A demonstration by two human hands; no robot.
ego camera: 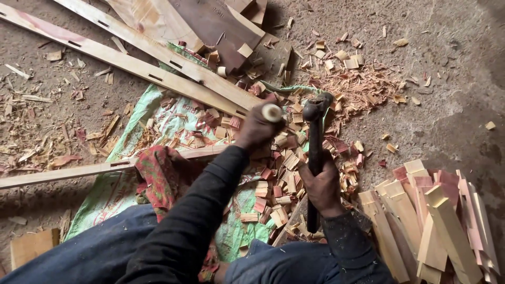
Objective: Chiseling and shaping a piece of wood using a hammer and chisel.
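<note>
A bare concrete floor (452,63) is seen from above, grey, rough and dusted with sawdust. Reddish shavings (363,87) are heaped toward the upper middle, and pale splinters are scattered across the left side. A green woven sack (158,118) is spread flat on the floor, and it is littered with small cut wood blocks (284,173) in cream and pink tones. Long pale slats (121,60) with narrow slots are laid diagonally across the upper left, one over the sack's edge, and another slat (63,173) lies nearly level at the left. A brown board (215,26) is seen at the top. At the lower right a stack of sawn sticks (431,226) is piled, just beside the right knee.

The left hand (258,129) is wrapped tightly around a chisel (272,112), whose round pale handle end is turned up above the blocks; the blade is hidden. The right hand (322,186) is clenched around the dark shaft of a hammer (314,113), the grip closed fully, with the head raised just beside the chisel's end. A red patterned cloth (163,176) is draped across the lap.
</note>
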